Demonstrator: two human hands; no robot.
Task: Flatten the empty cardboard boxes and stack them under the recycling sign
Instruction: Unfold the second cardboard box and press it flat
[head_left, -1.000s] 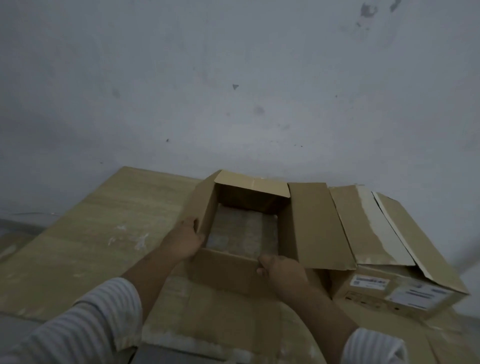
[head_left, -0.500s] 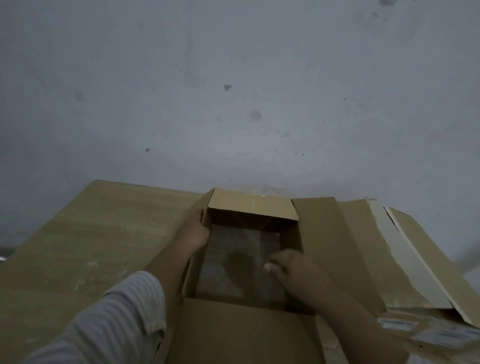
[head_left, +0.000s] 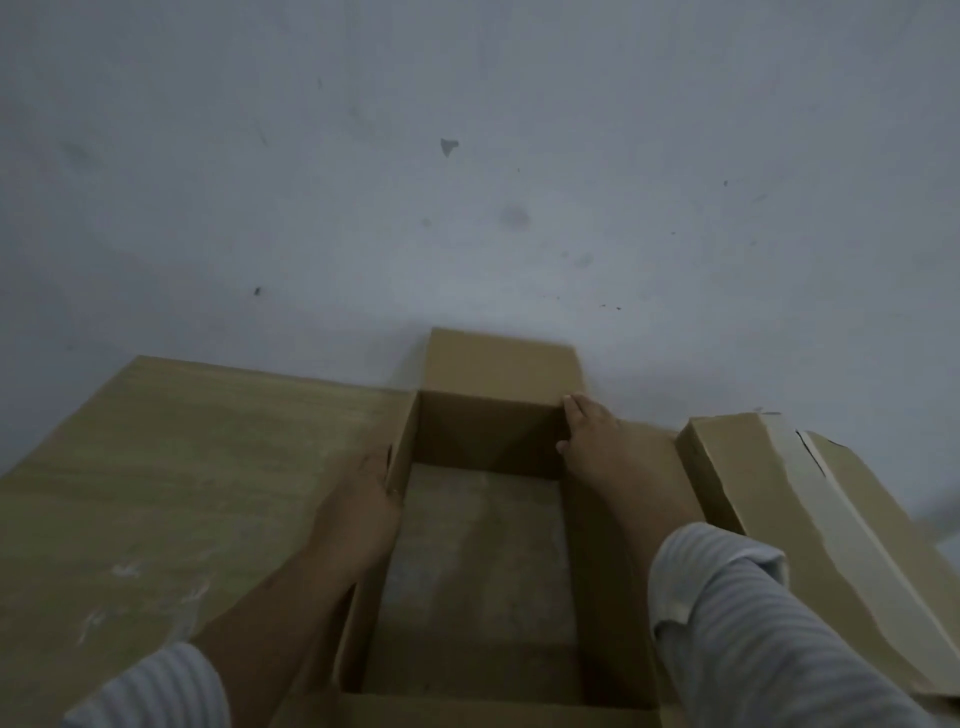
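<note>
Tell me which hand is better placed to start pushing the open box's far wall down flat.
Right, probably. The right hand already rests at the far right corner of the open box, fingers touching the far wall. The left hand grips the left wall, nearer the person.

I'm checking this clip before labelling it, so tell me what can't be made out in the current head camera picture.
- Recycling sign: nowhere in the head view, only bare wall.
- Open box: near end cut off by the bottom edge.
- Left hand: fingertips hidden behind the box's left wall.
- Second box: right side runs past the frame; its tape is blurred.
- Right hand: grip unclear.
</note>
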